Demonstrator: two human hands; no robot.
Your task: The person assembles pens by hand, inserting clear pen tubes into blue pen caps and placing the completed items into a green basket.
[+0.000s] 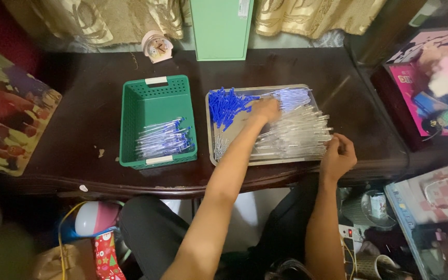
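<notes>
Head camera looks down: the left hand [266, 110] reaches into the metal tray [211, 129] on the dark table [89, 103], fingers curled on the clear pen tubes [296, 136] beside the blue caps [225, 106]; whether they pinch one I cannot tell. The right hand [338, 155] rests at the tray's edge, fingers bent loosely. The tubes look light, stiff and slippery, best pinched mid-length. Finished pens [164, 139] lie in the green basket [130, 119].
</notes>
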